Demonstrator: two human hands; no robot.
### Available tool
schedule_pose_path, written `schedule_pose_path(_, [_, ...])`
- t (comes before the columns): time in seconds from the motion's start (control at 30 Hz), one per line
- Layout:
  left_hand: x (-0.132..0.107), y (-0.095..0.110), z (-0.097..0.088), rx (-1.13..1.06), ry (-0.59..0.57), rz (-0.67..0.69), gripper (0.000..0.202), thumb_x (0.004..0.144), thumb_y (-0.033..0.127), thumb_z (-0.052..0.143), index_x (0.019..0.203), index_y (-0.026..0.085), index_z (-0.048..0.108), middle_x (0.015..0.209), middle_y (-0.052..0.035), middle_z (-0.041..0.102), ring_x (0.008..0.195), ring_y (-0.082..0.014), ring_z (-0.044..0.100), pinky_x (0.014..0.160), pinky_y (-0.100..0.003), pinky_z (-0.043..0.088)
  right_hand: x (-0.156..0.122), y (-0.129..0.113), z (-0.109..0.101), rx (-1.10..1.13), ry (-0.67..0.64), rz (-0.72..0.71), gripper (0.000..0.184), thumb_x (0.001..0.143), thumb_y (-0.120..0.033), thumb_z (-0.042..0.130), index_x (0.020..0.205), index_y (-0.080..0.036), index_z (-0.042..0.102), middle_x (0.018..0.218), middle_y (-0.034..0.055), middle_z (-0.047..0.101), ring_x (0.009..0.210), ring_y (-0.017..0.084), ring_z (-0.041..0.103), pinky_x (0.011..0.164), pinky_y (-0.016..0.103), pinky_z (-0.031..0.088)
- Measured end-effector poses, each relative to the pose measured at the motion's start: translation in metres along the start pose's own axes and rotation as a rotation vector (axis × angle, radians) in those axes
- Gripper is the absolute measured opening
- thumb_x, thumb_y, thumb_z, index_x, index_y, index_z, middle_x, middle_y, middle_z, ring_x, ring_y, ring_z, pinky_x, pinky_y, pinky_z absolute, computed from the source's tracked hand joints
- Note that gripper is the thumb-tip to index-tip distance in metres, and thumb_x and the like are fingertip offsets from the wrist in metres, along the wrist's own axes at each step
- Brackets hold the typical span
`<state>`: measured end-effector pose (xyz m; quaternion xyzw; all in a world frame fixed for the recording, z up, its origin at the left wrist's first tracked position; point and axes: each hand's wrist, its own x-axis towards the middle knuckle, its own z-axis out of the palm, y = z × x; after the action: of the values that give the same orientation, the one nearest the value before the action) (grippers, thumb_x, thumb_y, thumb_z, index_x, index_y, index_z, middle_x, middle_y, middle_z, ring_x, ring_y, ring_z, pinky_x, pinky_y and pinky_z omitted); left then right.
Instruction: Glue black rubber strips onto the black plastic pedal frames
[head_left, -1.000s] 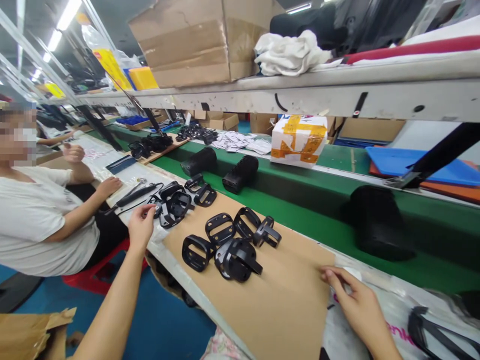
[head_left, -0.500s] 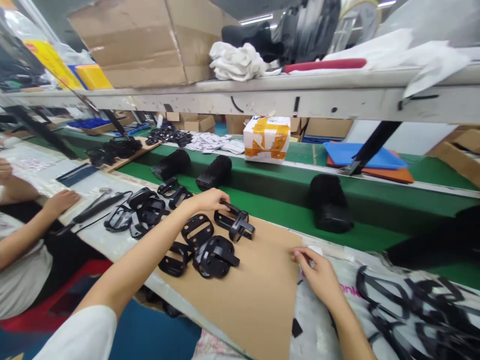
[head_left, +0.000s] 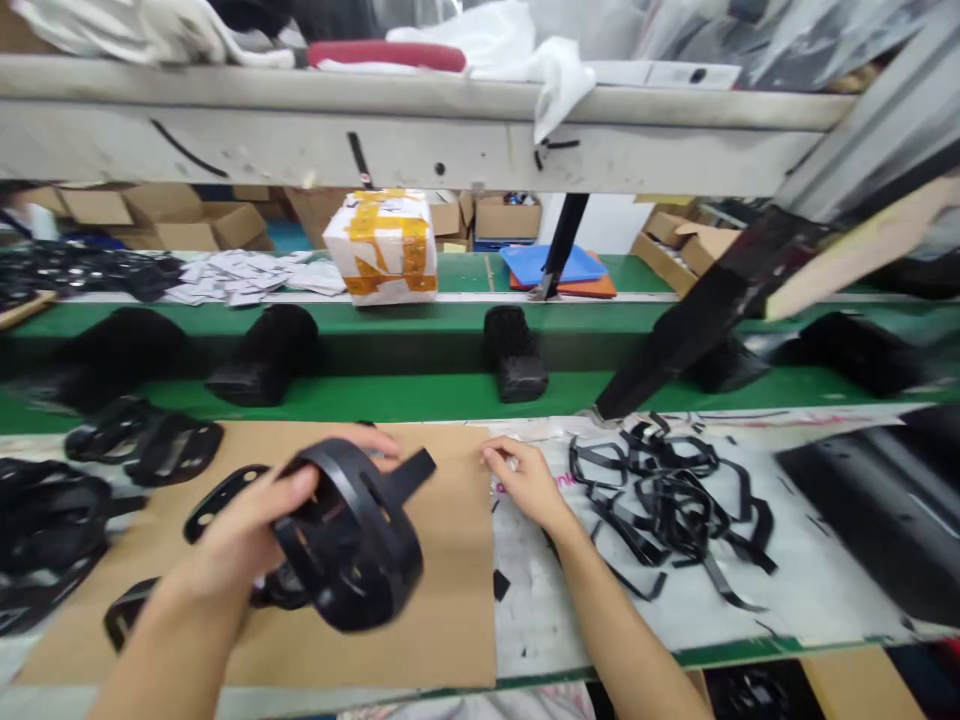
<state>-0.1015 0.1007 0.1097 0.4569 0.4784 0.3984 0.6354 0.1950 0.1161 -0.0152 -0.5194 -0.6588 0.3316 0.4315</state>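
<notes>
My left hand (head_left: 247, 525) is closed around a black plastic frame part (head_left: 352, 530) and holds it up over a brown cardboard sheet (head_left: 442, 600). More black frame parts (head_left: 150, 445) lie on the left of that sheet. My right hand (head_left: 525, 480) rests at the sheet's right edge, fingers pinched on something small and pale that I cannot make out. A tangle of thin black plastic strips (head_left: 667, 495) lies just right of that hand on a white surface.
A green conveyor belt (head_left: 420, 395) runs behind the bench with black ribbed cylinders (head_left: 514, 350) on it. A taped white box (head_left: 382, 245) and white paper slips (head_left: 240, 275) sit beyond. A grey shelf (head_left: 450, 140) hangs overhead; a black bar (head_left: 705, 320) slants down at right.
My left hand has picked a black frame part off the cardboard and lifted it toward me. The view has swung right, and the neighbouring person has left the picture.
</notes>
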Motion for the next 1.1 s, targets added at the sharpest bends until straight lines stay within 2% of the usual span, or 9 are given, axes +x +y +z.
schedule_pose_path(0.07, [-0.001,-0.033,0.031,-0.292,-0.228,-0.189,0.073,0.065,0.078,0.08,0.113,0.023,0.081,0.105,-0.0155,0.08,0.091,-0.0429,0.076,0.078,-0.051,0.062,-0.002,-0.008,-0.019,-0.066,0.081,0.015,0.024,0.1,-0.032,0.057,0.101,-0.02,0.078,0.099,0.0061,0.08,0.088,0.022,0.072,0.083,0.032,0.054])
schedule_pose_path(0.17, [0.013,-0.074,0.068,-0.526,-0.226,-0.3,0.058,0.074,0.068,0.082,0.114,0.026,0.081,0.107,-0.0132,0.081,0.104,-0.0395,0.076,0.087,-0.049,0.062,-0.008,-0.015,-0.058,-0.325,0.208,0.125,0.02,0.097,-0.035,0.063,0.102,-0.021,0.076,0.086,0.0042,0.075,0.078,0.022,0.068,0.077,0.032,0.051])
schedule_pose_path(0.3, [0.048,-0.097,0.093,-0.737,-0.247,-0.267,0.054,0.074,0.052,0.088,0.12,0.024,0.079,0.123,-0.0119,0.079,0.119,-0.038,0.072,0.099,-0.05,0.059,-0.01,-0.009,-0.098,-0.554,0.294,0.421,0.021,0.09,-0.042,0.074,0.092,-0.021,0.072,0.078,0.0051,0.067,0.081,0.028,0.067,0.076,0.034,0.045])
schedule_pose_path(0.47, [0.08,-0.1,0.102,-0.972,-0.184,-0.162,0.046,0.093,0.048,0.074,0.13,0.019,0.073,0.136,-0.0116,0.074,0.128,-0.0299,0.067,0.11,-0.043,0.053,-0.009,0.004,-0.113,-0.325,0.259,0.463,0.028,0.076,-0.027,0.079,0.059,-0.022,0.058,0.058,0.0023,0.056,0.068,0.023,0.058,0.068,0.031,0.039])
schedule_pose_path(0.57, [0.089,-0.108,0.101,-1.026,-0.124,-0.189,0.053,0.101,0.061,0.059,0.123,0.016,0.076,0.125,-0.0141,0.076,0.119,-0.03,0.07,0.104,-0.043,0.056,-0.012,0.001,-0.121,-0.061,0.239,0.417,0.031,0.077,-0.041,0.078,0.062,-0.021,0.06,0.058,0.001,0.057,0.055,0.016,0.048,0.056,0.028,0.034])
schedule_pose_path(0.63, [0.094,-0.117,0.099,-1.01,-0.09,-0.232,0.044,0.104,0.051,0.057,0.114,0.013,0.077,0.111,-0.0141,0.078,0.099,-0.0261,0.074,0.092,-0.039,0.06,-0.012,-0.003,-0.124,0.15,0.245,0.393,0.037,0.077,-0.052,0.077,0.067,-0.022,0.057,0.059,-0.001,0.055,0.048,0.012,0.039,0.048,0.026,0.03])
schedule_pose_path(0.77, [0.103,-0.137,0.094,-0.941,-0.06,-0.261,0.015,0.092,0.013,0.063,0.096,0.008,0.076,0.079,-0.0065,0.071,0.06,-0.0136,0.06,0.066,-0.027,0.054,-0.005,-0.008,-0.108,0.511,0.261,0.346,0.044,0.079,-0.056,0.077,0.073,-0.025,0.046,0.061,-0.0066,0.046,0.043,0.007,0.025,0.041,0.021,0.027])
schedule_pose_path(0.93, [0.109,-0.15,0.094,-0.955,0.036,-0.165,0.004,0.083,0.007,0.07,0.082,0.011,0.069,0.067,-0.0011,0.063,0.057,-0.012,0.057,0.059,-0.023,0.049,0.005,-0.011,-0.053,0.732,0.285,0.266,0.036,0.083,-0.051,0.081,0.081,-0.023,0.058,0.068,-0.0032,0.059,0.042,0.007,0.035,0.039,0.02,0.035])
schedule_pose_path(1.1, [0.107,-0.155,0.098,-0.964,0.142,-0.163,0.012,0.085,0.015,0.077,0.092,0.014,0.068,0.078,-0.0026,0.071,0.061,-0.0128,0.063,0.053,-0.02,0.045,-0.006,-0.019,0.011,0.191,0.308,-0.137,0.016,0.105,-0.027,0.064,0.113,-0.025,0.077,0.095,0.0054,0.076,0.073,0.018,0.069,0.069,0.033,0.059])
